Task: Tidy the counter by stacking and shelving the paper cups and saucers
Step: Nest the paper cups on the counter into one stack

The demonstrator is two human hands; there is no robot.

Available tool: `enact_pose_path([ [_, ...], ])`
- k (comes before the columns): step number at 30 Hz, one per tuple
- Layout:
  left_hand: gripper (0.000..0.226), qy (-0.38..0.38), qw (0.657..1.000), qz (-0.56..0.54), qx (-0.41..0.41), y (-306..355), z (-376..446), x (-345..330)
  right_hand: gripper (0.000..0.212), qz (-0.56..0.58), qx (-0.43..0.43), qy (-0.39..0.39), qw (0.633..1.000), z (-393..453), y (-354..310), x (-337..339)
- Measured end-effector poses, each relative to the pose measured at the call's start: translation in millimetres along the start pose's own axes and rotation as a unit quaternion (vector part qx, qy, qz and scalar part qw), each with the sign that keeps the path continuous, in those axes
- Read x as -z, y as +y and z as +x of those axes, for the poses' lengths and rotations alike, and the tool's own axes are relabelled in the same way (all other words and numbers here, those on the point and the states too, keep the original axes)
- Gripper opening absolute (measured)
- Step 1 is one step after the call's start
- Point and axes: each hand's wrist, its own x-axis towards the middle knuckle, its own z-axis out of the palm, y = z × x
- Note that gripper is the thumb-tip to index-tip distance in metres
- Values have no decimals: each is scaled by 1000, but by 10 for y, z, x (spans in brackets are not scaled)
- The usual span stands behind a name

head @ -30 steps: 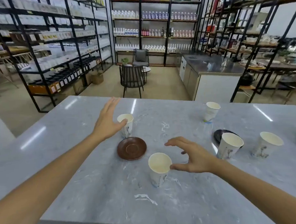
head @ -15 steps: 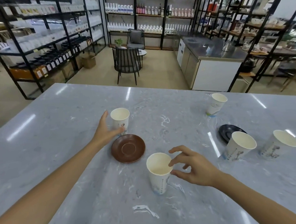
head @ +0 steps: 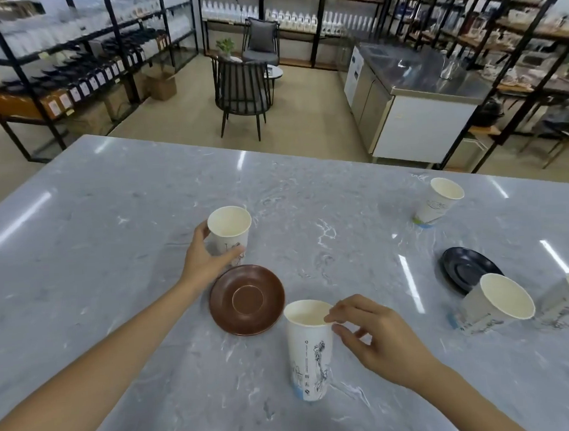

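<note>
Both hands are taking up paper cups on the grey marble worktop (head: pixel 112 224). The left hand (head: pixel 206 262) wraps the far cup (head: pixel 229 231) near the middle; the right hand (head: pixel 375 335) pinches the rim of the cup (head: pixel 309 345) nearer the front edge. A brown saucer (head: pixel 247 299) lies between them. Next, I'd guess, one cup gets lifted and nested squarely into the other.

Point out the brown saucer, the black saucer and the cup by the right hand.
brown saucer (head: pixel 247 299): head view, on its centre well.
black saucer (head: pixel 464 268): head view, on its bare inner ring.
cup by the right hand (head: pixel 309 355): head view, on its printed side wall.
</note>
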Motion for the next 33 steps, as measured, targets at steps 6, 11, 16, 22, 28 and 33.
enact_pose_path([
  [6,87,19,1000,-11,-21,-40,82,-17,20,19,-20,12,1000,72,-33,15],
  [11,76,1,998,3,-66,64,5,-81,20,27,-20,13,999,111,-57,154],
  [16,77,-15,993,31,-112,310,-53,-180,20,20,-18,74,997,132,-48,382],
  [22,84,-64,979,103,-161,642,-257,-392,20,21,-17,175,984,174,3,894],
  [28,76,-108,963,141,-201,910,-622,-757,19,4,-3,271,963,232,79,1505],
  [33,81,-126,942,189,-247,1161,-982,-1163,17,16,2,326,945,232,221,1862],
])
